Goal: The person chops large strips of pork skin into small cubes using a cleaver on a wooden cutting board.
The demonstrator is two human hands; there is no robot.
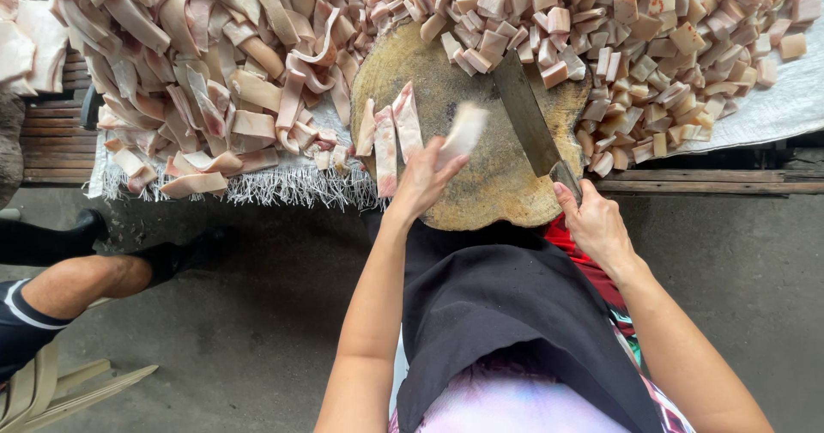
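My left hand (422, 178) holds a pale strip of pork fat (464, 129) over the round wooden chopping block (481, 184); the strip is blurred. Three more pink-white strips (389, 133) lie side by side on the block's left part. My right hand (595, 221) grips the handle of a cleaver (525, 111), whose broad dark blade rests flat on the block's right side, pointing away from me.
A heap of long fat strips (206, 64) covers the left of the white woven sheet (790, 107). A heap of small cut cubes (652, 47) fills the right. Another person's leg (77, 283) and a plastic chair (43, 390) are at the lower left, on concrete floor.
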